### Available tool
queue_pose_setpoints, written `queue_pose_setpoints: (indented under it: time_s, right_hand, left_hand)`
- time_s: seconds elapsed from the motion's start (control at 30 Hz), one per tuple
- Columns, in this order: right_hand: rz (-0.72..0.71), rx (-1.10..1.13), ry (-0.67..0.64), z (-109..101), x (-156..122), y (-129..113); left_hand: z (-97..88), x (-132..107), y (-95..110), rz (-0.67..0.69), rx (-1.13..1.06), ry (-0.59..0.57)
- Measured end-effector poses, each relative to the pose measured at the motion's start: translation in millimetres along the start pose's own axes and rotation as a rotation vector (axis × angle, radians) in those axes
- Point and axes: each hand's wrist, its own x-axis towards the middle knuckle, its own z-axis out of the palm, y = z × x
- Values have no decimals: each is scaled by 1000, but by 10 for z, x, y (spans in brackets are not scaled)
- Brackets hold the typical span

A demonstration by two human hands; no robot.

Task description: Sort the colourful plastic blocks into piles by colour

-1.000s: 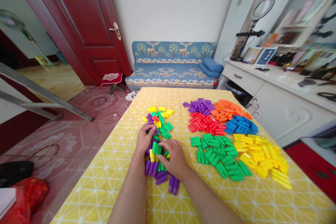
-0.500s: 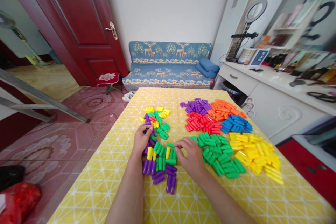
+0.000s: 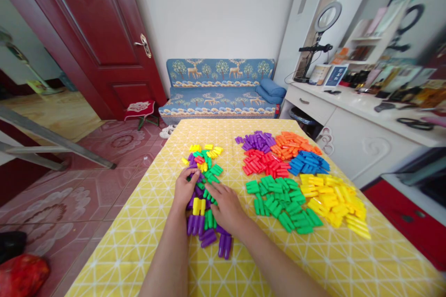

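Note:
My left hand (image 3: 184, 189) lies on a mixed heap of small plastic pegs (image 3: 205, 163) in yellow, green, purple and red on the yellow tablecloth (image 3: 146, 241); its fingers are loosely bent over the pegs. My right hand (image 3: 226, 206) rests beside it, fingers stretched flat toward the left over green pegs. Between the hands stand yellow pegs (image 3: 197, 205), and purple pegs (image 3: 209, 237) lie just in front of them. Neither hand visibly grips a peg.
To the right lie sorted peg piles: purple (image 3: 256, 140), orange (image 3: 291, 144), red (image 3: 263, 164), blue (image 3: 308, 162), green (image 3: 282, 199), yellow (image 3: 334, 198). A blue sofa (image 3: 219, 88) stands beyond the table, a white counter (image 3: 365, 111) to the right, a red door (image 3: 87, 32) to the left.
My right hand went right to the green pile's edge half a second ago and has come back left to the mixed heap. My left hand has stayed on the heap.

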Motion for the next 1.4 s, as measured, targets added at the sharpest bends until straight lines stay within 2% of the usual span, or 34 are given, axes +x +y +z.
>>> queue_pose_setpoints:
  time_s: [0.17,0.27,0.37,0.5,0.67,0.73,0.83,1.03,1.17,1.27,1.33,1.4]
  right_hand:
    - [-98,-21,17,23,57,-108]
    - [-102,18,119,-52,3,-116]
    - [-98,58,259,-234,-203,1]
    - [-58,-78,460,-576,-775,465]
    - [98,-361,580,-957,-1541,1233]
    - [122,-414,602,-1044,-1711,1426]
    - [123,-444,604,-1086,-1787,1548]
    - [97,-477,523,-1033,-1696,1547]
    - [41,-413,566,-1044,-1632,1436]
    - [7,-296,578,-959,-1505,1172]
    - [-47,-187,497,-798,-1378,917]
    - [-104,-74,356,-576,-1225,654]
  left_hand:
    - [-5,5,-4,-9,-5,-3]
    - [-9,4,6,-14,-10,-5]
    - [-9,0,21,1,-3,-11]
    - [-4,-4,24,9,-4,8]
    - [5,-7,-10,7,15,12]
    - [7,-9,-16,9,23,18]
    - [6,-12,-10,16,28,16]
    - [-7,-14,9,24,41,3]
    - [-2,-12,21,10,25,2]
    - [3,-12,24,20,17,-1]
    - [3,-14,28,21,18,0]
    - [1,-18,35,22,16,6]
